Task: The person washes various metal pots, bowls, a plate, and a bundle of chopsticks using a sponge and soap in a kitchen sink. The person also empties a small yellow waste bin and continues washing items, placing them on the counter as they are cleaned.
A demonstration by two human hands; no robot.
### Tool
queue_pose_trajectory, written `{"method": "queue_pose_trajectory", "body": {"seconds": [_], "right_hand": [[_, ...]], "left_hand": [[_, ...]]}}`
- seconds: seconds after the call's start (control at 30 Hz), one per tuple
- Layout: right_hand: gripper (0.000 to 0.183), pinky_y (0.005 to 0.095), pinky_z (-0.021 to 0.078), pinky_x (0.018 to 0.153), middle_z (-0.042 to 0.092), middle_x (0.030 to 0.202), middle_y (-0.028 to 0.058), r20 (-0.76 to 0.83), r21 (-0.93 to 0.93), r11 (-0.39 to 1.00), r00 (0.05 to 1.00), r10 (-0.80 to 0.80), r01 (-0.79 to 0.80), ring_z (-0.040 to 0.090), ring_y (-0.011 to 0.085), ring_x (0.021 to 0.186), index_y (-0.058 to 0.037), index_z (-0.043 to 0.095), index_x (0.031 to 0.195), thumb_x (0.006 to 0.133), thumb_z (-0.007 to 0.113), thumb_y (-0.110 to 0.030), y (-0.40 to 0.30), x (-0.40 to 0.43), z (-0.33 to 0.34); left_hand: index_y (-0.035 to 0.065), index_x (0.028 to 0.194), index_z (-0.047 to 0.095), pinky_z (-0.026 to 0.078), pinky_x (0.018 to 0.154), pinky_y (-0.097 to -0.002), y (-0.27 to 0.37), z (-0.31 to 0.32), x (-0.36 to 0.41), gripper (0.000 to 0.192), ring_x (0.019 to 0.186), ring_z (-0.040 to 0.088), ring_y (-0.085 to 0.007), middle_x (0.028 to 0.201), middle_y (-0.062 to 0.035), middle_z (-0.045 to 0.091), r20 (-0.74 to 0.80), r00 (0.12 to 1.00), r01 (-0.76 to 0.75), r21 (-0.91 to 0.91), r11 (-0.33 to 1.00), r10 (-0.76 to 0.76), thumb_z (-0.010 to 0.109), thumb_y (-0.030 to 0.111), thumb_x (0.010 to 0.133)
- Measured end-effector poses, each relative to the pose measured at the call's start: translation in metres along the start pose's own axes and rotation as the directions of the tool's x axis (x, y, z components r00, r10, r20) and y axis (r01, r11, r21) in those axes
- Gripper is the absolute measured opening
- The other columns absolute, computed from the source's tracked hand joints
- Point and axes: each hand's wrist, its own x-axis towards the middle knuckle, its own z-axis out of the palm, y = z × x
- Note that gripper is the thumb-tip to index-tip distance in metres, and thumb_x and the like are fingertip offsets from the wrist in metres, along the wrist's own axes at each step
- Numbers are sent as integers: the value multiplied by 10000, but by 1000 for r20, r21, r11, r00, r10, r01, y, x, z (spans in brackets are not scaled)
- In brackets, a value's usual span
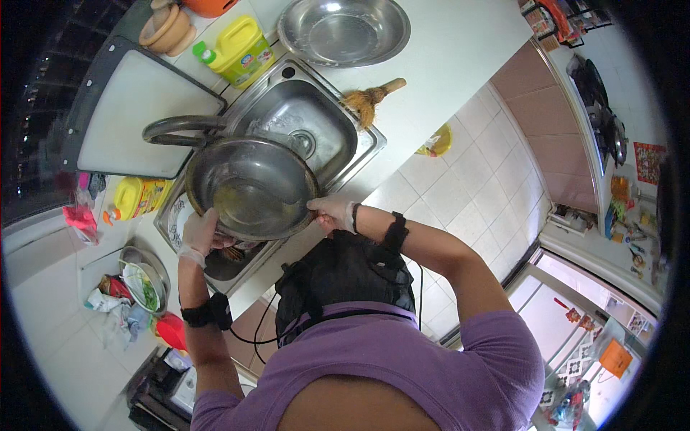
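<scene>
Both my hands wear clear thin gloves and grip the rim of a round, deep metal pan (248,188). My left hand (200,235) holds its near left edge, and my right hand (331,211) its near right edge. Yellowish-brown residue or liquid shows on the pan's bottom; I cannot tell which. It hangs over the steel double sink (372,143), hiding most of the left basin and the divider. A dark curved tap (172,125) arches just beyond its far rim. Under the pan, part of a patterned dish (177,221) and brown bristles (233,253) show in the left basin.
A brush of natural fibre (369,102) lies at the sink's right edge. Beyond stand a steel bowl (345,32) and a yellow detergent jug (242,54). A cutting board (145,113) leans at the left, near another yellow bottle (140,198) and a bowl of greens (144,285).
</scene>
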Motion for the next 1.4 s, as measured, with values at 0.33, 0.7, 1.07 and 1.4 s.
{"method": "queue_pose_trajectory", "body": {"seconds": [0.33, 0.7, 1.07, 1.4], "right_hand": [[288, 256, 242, 334, 368, 451, -20, 278, 129, 989, 960, 37, -76, 339, 89, 352, -40, 499, 694, 903, 461, -234, -21, 8, -38], [353, 218, 231, 292, 367, 441, -52, 299, 75, 905, 876, 380, -418, 310, 55, 299, 24, 496, 819, 948, 348, -271, -67, -53, -79], [266, 241, 228, 292, 398, 467, -1, 111, -116, 993, 993, 46, -33, 306, 80, 303, -65, 449, 640, 891, 410, -146, -93, -105, -79], [351, 364, 482, 622, 609, 678, 165, -189, -838, 436, 575, -796, 328, 612, 251, 654, 114, 606, 848, 734, 559, -215, -64, -175, -115]], "left_hand": [[-86, 1034, 509, 478, 512, -306, 71, 16, -33, 595, 509, 623, -211, 679, -161, 620, -5, 960, -261, 352, 899, 280, 439, 486, 887], [9, 1152, 532, 443, 507, -230, 42, 11, -48, 388, 544, 565, -114, 691, -74, 612, 118, 845, -520, -56, 853, 522, 426, 313, 935], [-16, 1062, 563, 417, 505, -215, 1, -4, -41, 459, 536, 560, -97, 685, -81, 629, 23, 918, -376, -257, 890, 395, 399, 390, 925], [8, 1139, 538, 424, 507, -210, -20, 8, -6, 428, 574, 605, -120, 794, -112, 665, 5, 924, -360, -328, 873, 383, 371, 347, 939]]}}
